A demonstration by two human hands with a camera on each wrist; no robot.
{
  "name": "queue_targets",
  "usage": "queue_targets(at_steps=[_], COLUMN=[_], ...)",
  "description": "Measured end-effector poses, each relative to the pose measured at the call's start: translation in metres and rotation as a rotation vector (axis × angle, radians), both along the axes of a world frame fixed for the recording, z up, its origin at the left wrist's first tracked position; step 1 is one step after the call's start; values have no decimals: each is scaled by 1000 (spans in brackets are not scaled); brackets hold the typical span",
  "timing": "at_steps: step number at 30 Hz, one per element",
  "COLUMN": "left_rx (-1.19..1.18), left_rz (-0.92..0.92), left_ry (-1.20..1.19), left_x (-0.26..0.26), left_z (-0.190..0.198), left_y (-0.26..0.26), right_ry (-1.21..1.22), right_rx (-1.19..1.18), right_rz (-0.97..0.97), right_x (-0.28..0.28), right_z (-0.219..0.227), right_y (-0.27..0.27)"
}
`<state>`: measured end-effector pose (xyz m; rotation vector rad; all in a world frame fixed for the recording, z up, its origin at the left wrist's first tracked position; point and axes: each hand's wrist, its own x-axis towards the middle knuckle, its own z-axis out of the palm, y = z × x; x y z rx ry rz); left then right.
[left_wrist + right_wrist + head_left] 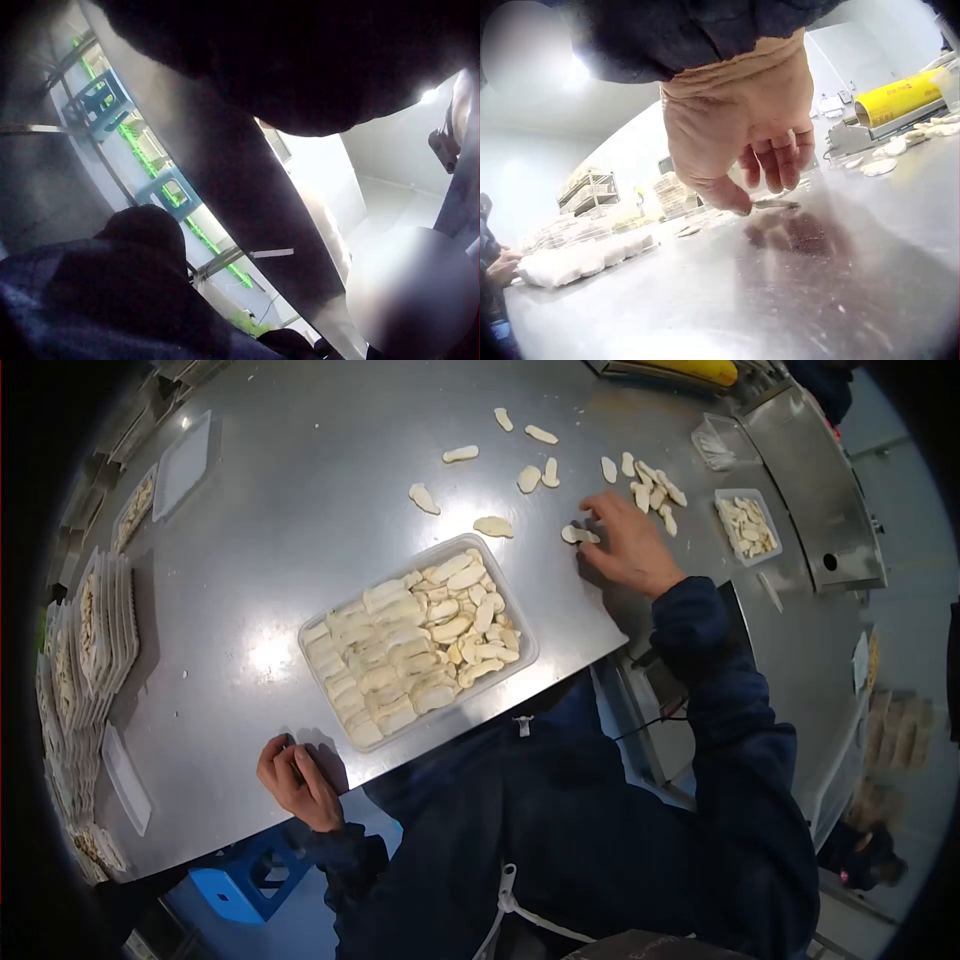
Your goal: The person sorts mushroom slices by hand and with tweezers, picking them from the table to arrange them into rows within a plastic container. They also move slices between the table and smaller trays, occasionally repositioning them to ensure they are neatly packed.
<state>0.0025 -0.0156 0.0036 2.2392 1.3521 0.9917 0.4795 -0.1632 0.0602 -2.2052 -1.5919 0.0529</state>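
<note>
My right hand [636, 545] reaches low over the steel table, thumb and fingers parted around a pale mushroom slice [578, 535] that lies flat. In the right wrist view the thumb tip is right at one end of this slice [776, 204], with the other fingers bent above it. In front of the body, a clear plastic tray [535, 650] holds overlapping rows of mushroom slices on its left and looser ones on its right. My left hand [303, 782] rests at the table's near edge, left of the tray, fingers loosely curled.
Several loose slices [528, 479] lie beyond the tray, with a small pile [655, 490] to the right. A smaller filled tray [747, 527] sits at the far right. Stacked trays [90, 630] line the left side; a blue stool [235, 890] stands below the table.
</note>
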Motion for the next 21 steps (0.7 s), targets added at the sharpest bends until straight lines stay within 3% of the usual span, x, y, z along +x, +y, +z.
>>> queue_targets(at_steps=[11,15,21], left_rx=[46,16,2], left_rz=[-23,-3,28], left_ry=[14,7,-29], left_x=[-4,2,4], left_z=[-6,2,4], left_y=[4,1,1], right_ry=[15,45,33], right_rx=[-36,2,123], right_rz=[41,21,357], right_x=[17,-8,-85], right_z=[-18,6,28], right_y=[-5,10,74])
